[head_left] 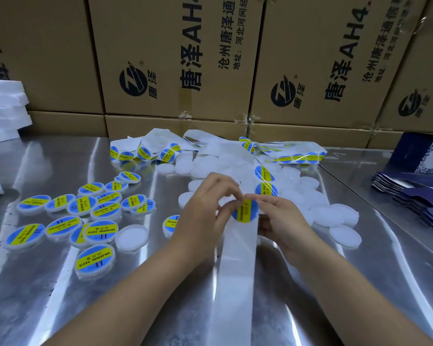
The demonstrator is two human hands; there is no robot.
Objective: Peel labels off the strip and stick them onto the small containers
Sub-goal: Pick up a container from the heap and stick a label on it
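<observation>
A white backing strip [238,265] runs from the table's near edge up the middle to a tangled pile of strip at the back. A round blue and yellow label [245,211] sits on the strip between my hands. My left hand [205,208] pinches at the label's upper left edge with curled fingers. My right hand [280,221] grips the strip and the label's right side. Further up the strip lie more labels [264,182]. Plain white round containers [310,196] are heaped behind and to the right of my hands. Labelled containers [85,221] lie spread at the left.
The metal table [60,308] is backed by stacked cardboard boxes [175,66]. White foam sheets [5,108] are piled at the far left. Dark blue flat cartons [415,196] lie at the right. One unlabelled container [131,237] lies among the labelled ones.
</observation>
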